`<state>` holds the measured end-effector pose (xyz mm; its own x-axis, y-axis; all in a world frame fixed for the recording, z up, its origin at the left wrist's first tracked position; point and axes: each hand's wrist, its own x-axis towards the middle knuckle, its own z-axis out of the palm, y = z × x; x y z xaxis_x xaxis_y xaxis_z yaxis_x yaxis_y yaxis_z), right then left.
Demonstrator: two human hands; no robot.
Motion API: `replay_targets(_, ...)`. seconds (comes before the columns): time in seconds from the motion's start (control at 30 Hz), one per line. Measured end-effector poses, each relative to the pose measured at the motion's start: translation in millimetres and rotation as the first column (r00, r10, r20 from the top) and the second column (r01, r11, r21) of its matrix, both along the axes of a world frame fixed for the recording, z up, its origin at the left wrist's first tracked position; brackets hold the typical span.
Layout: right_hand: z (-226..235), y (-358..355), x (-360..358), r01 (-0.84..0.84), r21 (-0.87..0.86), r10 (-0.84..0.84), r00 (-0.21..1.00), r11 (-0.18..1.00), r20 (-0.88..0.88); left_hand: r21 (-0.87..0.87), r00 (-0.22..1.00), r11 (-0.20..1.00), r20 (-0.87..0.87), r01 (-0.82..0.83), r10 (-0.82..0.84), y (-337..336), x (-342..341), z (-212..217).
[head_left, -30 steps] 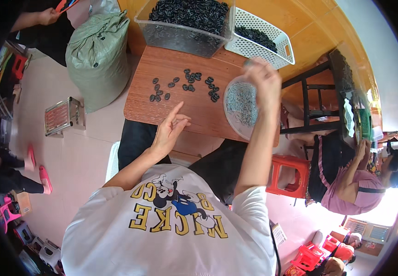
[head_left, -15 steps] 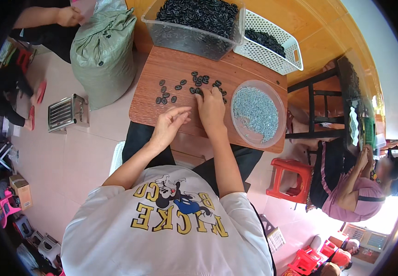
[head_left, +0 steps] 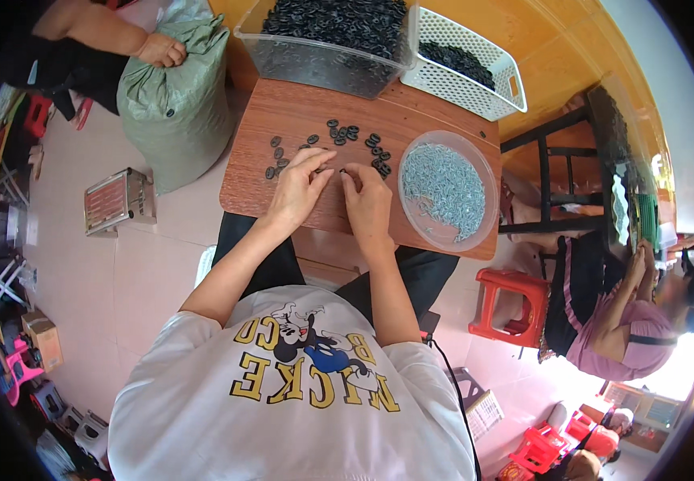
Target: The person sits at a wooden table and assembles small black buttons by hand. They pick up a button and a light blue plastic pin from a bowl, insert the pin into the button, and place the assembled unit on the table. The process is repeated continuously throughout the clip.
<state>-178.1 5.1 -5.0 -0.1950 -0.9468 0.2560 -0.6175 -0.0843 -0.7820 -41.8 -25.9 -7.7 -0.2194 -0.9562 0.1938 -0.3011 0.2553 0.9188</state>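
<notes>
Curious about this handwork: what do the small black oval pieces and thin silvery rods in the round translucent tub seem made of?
The black oval pieces look like satin plastic, possibly rubber: dark, faintly shiny, alike. The silvery rods look like shiny metal, from their pale glints, though plastic is possible.

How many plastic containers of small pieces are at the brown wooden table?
3: a clear rectangular bin at the far side, a white perforated basket to its right, a round translucent tub beside the right hand. Others may be hidden.
</notes>
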Motion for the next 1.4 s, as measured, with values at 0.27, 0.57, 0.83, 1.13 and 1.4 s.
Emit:
replay_targets(0.27, -3.7, 57.7, -11.1, -0.140, 0.154, -0.020, 0.674, 0.978, 0.738, -0.150, 0.990, 0.989, 0.137, 0.008, 0.012, -2.1, -9.8, -4.4)
replay_targets(0.57, -49.3, 108.5, -36.6, -0.214, 0.140, -0.093, 0.215, 0.967, 0.972, -0.103, 0.929, 0.926, 0.120, 0.362, -0.350, 15.0, -84.4, 46.6)
replay_targets(0.83, -53.2, 135.2, -48.1, -0.251, 0.099, -0.096, 0.023, 0.963, 0.995, -0.169, 0.673, 0.671, 0.397, 0.722, -0.624, 9.7, -160.7, 22.2)
replay_targets(1.13, -59.2, 150.6, -66.9, -0.186, 0.091, -0.084, 0.044, 0.978, 0.996, -0.138, 0.640, 0.686, 0.527, 0.714, -0.560, 15.6, -176.0, 6.3)
replay_targets(1.4, -52.0, 152.4, -72.1, -0.148, 0.064, -0.071, -0.044, 0.987, 0.996, -0.198, 0.634, 0.650, 0.544, 0.734, -0.550, 11.9, -178.4, 2.6)
